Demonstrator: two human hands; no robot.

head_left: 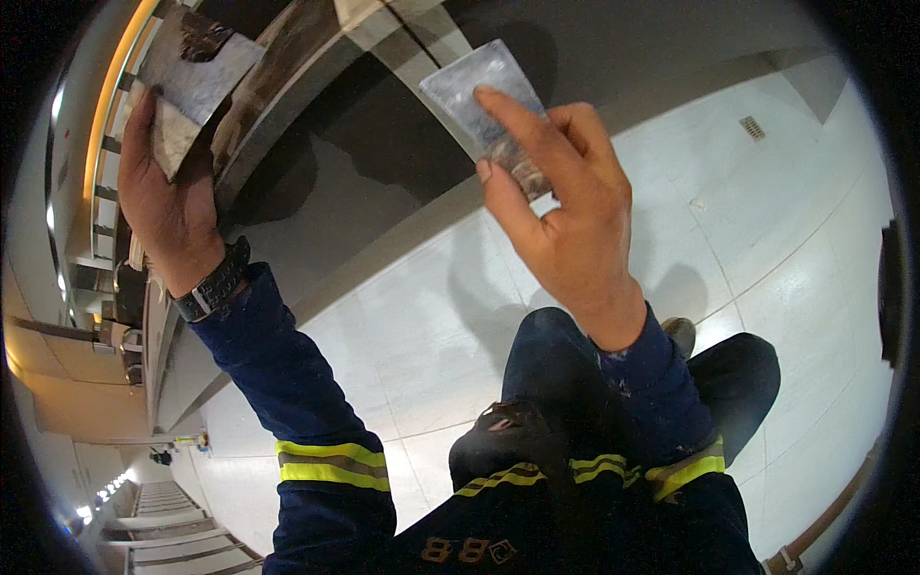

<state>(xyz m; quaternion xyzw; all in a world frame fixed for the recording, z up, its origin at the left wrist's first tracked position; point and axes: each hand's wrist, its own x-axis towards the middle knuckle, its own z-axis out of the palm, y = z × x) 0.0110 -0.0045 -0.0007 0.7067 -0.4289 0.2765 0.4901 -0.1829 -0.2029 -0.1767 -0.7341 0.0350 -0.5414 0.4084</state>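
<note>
My right hand [580, 206] grips a flat grey metal scraper blade [470, 81], its index finger stretched along the face and the thumb at the near edge. Smears cover the blade's lower part. The blade is in front of a dark panel [383, 115] crossed by paler strips; whether its edge touches the surface I cannot tell. At the upper left, my left hand [177, 216], with a dark watch on the wrist, holds a wider smeared metal plate [216, 81] by its lower side. A dark patch of what looks like paste [196, 38] lies near its top.
A pale tiled floor [412, 383] spreads below, with a small floor drain [752, 127] at the upper right. My bent knees [546, 355] are close under my right arm. A lit, railed structure [110, 125] runs along the left.
</note>
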